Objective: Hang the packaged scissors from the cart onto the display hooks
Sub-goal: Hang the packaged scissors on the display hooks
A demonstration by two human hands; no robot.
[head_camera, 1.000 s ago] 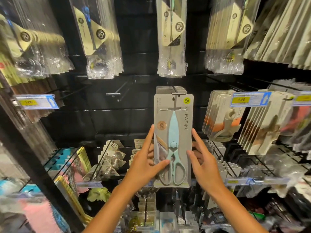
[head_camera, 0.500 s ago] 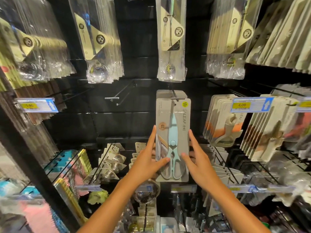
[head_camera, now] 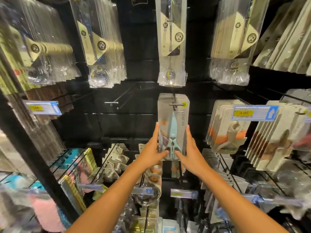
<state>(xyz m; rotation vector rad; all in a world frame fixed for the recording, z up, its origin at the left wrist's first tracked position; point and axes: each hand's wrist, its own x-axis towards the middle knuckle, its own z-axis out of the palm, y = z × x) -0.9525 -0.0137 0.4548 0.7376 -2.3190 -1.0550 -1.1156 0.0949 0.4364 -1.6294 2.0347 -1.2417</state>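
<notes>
Scissors pack (head_camera: 173, 126) hangs dead centre of the display wall, long axis vertical, 12-to-6. Its slot is on the hook (head_camera: 175, 104); the hook's crossbar tip shows in front of the card near 12 o'clock. More identical cards are stacked behind it on the same peg.

Left hand (head_camera: 152, 153) flanks the pack's lower left edge, from about 8 o'clock, thumb across the front near the handle loops. Right hand (head_camera: 191, 153) mirrors it at 4 o'clock, thumb also on the front. Both are clamped lightly on the lower third, fingers flat along the card edges, palms apart by the card's width. Neither is nearer; symmetrical reach.

Materials: stiff grey card backing under a clear glossy blister, pale teal scissors inside, blades pointing up, loops down. Hook is thin dark wire with a bright metal end bar.

Judgement: pack looks seated. What's left is pushing it back flush against the stack, straight into the wall along the peg, then letting go. Risk is a skewed card if one thumb pushes harder.

Empty hook (head_camera: 111, 103) sits at 9 o'clock, well apart.
</notes>
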